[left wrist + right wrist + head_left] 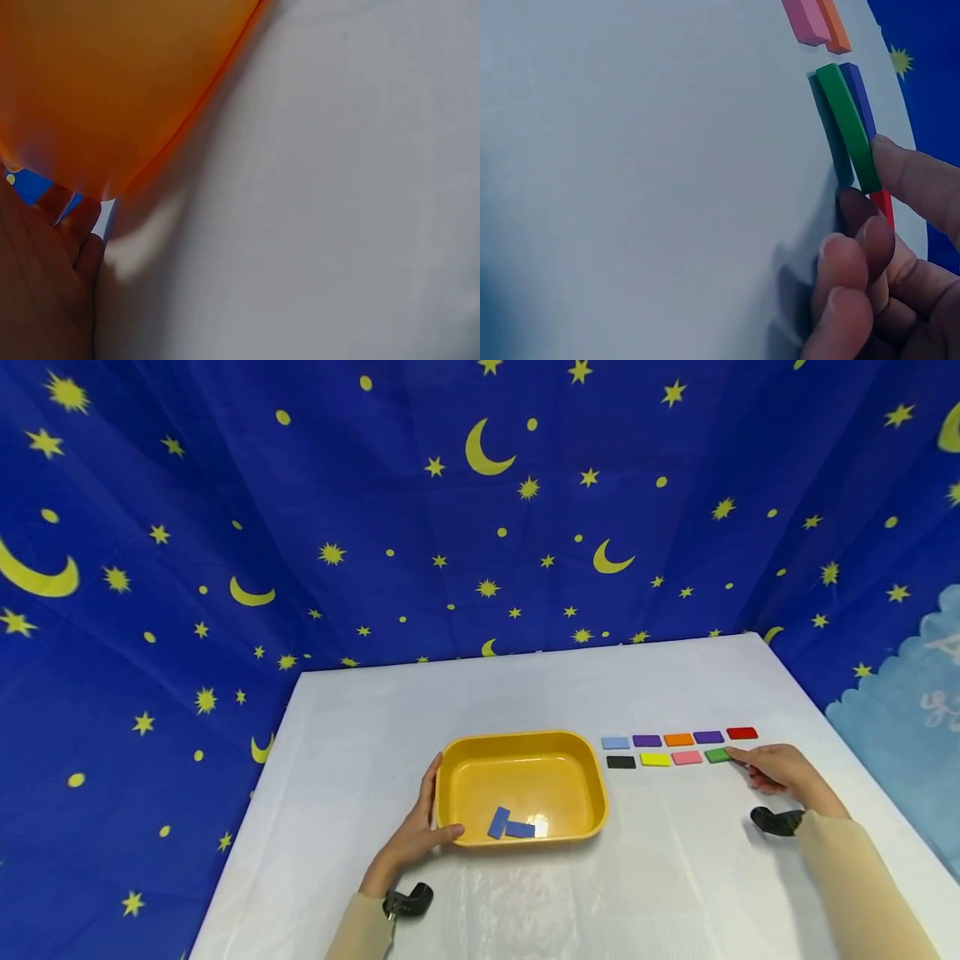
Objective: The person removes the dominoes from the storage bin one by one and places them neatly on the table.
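Note:
A yellow plastic tray (522,739) stands on the white table, with two blue blocks lying inside near its front wall, one block (498,822) at a slant and the other (520,830) flat beside it. My left hand (417,827) grips the tray's left side, thumb at the front left corner and fingers along the outer wall. In the left wrist view that hand (45,262) shows beneath the tray's orange-looking wall (112,97). To the right, my right hand (783,770) pinches the right end of a green block (717,755). The right wrist view shows this green block (849,127) tilted over its shadow.
Flat blocks lie in two rows right of the tray: light blue (616,743), purple (647,741), orange (678,740), purple (708,737) and red (742,733) behind; black (621,762), yellow (655,760) and pink (687,758) in front. A blue star-patterned curtain (420,510) hangs behind the table.

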A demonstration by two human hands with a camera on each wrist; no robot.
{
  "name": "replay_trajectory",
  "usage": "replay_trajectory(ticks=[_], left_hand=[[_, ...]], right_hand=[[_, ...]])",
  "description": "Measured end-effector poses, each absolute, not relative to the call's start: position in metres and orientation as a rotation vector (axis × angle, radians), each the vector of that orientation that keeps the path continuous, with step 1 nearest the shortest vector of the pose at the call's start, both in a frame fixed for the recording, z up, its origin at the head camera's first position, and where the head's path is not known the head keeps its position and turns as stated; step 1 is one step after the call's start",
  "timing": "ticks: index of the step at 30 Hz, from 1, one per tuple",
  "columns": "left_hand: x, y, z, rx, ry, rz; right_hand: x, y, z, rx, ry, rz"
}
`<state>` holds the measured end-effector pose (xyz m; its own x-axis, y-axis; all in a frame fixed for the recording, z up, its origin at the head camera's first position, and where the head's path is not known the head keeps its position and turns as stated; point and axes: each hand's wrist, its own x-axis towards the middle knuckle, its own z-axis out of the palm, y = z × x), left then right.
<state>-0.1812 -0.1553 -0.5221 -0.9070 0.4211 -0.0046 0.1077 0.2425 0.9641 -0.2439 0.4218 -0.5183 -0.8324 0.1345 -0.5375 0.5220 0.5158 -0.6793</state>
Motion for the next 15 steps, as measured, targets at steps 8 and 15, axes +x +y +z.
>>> replay_trajectory(ticks=[8,15], left_hand=[[-0.1817,-0.1564,-0.5244,0.529,2.241,1.724],[-0.1821,-0.1572,-0.5231,0.526,2.223,1.734]], right_hand=[[-0.24,0.4211,-0.522,0.59,2.338,-1.283],[-0.2383,0.4128,-0.5147,0.5,2.547,-1.047]])
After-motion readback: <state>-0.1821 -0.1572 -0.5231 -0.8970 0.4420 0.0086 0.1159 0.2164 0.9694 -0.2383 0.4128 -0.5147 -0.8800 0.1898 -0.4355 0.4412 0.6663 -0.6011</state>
